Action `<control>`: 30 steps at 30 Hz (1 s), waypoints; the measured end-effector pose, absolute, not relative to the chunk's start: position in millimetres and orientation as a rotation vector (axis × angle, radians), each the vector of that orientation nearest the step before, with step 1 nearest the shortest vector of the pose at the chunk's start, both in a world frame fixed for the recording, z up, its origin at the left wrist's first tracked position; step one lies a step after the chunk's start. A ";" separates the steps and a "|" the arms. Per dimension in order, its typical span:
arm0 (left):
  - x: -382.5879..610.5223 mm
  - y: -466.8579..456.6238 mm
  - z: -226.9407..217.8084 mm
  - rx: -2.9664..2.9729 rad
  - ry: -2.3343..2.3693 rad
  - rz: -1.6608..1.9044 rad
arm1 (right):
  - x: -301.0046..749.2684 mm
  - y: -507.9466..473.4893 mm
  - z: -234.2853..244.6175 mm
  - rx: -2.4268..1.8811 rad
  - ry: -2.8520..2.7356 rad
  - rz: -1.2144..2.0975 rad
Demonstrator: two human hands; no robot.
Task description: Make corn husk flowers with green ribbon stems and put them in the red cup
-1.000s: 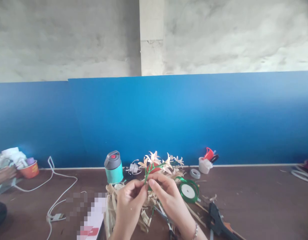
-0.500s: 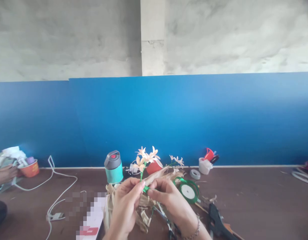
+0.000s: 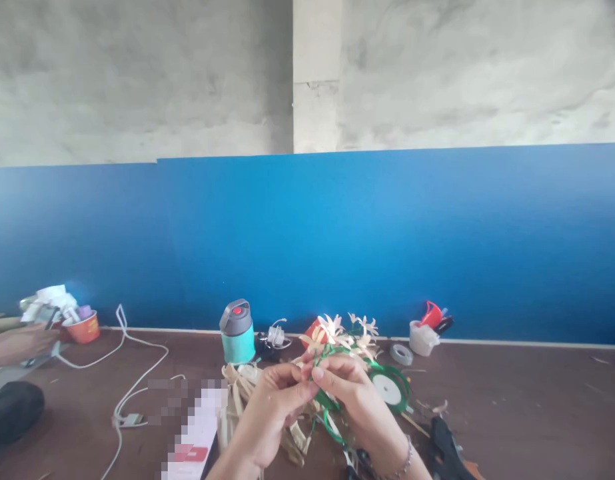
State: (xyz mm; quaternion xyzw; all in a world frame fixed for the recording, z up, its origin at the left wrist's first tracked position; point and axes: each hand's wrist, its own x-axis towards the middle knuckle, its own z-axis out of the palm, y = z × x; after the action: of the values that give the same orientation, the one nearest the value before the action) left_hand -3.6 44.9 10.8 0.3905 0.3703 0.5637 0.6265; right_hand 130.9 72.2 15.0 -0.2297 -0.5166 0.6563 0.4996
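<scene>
Cream artificial flowers (image 3: 332, 330) on a thin green stem rise just above my fingertips. My left hand (image 3: 282, 399) is closed in a pinch near the stem's lower part. My right hand (image 3: 352, 397) is closed too, its thumb and fingers meeting the left ones on the green ribbon around the stem. A loop of green ribbon (image 3: 333, 430) hangs below the hands and seems to lead toward a ribbon spool (image 3: 387, 389) to the right. The exact grip points are partly hidden by the fingers. More small cream flowers (image 3: 370, 327) lie behind.
Dried tan husks (image 3: 237, 383) lie under and left of my hands. A turquoise flask (image 3: 238, 340), a tape roll (image 3: 401, 355), a white cup (image 3: 422, 339) with tools and a black glue gun (image 3: 447, 450) stand around. At left are a white cable (image 3: 137, 387) and another person's hand (image 3: 30, 343).
The flowers have tipped to the right and come lower, and my fingertips have drawn together at the stem. A ribbon loop now shows below. The view has shifted slightly left.
</scene>
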 end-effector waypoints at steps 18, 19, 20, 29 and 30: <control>5.6 42.8 6.1 1.347 1.167 1.515 | 122.8 72.0 8.2 -0.838 -1.361 1.087; 5.7 42.9 5.2 1.346 1.174 1.517 | 121.7 72.0 7.7 -0.828 -1.350 1.098; 5.8 42.9 4.6 1.343 1.178 1.517 | 120.6 72.0 7.3 -0.822 -1.337 1.113; 5.7 37.9 5.7 1.521 1.318 1.649 | 114.1 68.5 9.6 -0.846 -1.272 1.045; 5.9 36.9 6.9 1.557 1.353 1.677 | 114.0 67.6 10.8 -0.843 -1.266 1.054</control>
State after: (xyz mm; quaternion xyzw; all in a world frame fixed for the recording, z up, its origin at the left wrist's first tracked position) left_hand 5.9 36.9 6.9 0.5686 0.4943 0.6125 0.2392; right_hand 114.0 67.6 10.8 -0.3641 -0.5463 0.4548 0.6018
